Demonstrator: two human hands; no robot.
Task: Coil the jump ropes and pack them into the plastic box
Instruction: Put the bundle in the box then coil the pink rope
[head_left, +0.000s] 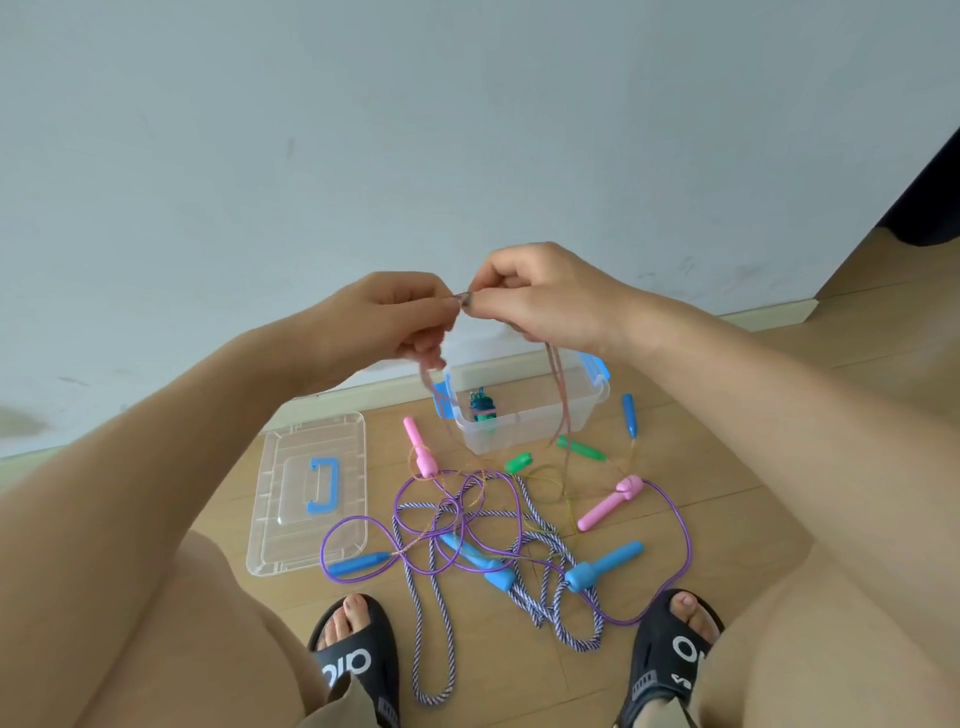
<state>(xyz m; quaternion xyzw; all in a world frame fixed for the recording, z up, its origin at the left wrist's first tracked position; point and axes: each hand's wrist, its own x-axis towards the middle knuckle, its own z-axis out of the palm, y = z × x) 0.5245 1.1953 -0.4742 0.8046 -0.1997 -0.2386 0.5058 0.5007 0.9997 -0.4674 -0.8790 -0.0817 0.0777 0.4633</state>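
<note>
Inside plastic box: seemingly one coiled rope.

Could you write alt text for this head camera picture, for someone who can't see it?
Two hands, left and right, pinch a thin pinkish rope above an open clear plastic box. On the wooden floor lie tangled jump ropes and the box lid.

Tangled jump ropes on floor w/ pink, blue, green handles; clear plastic box open behind, lid off.
</note>
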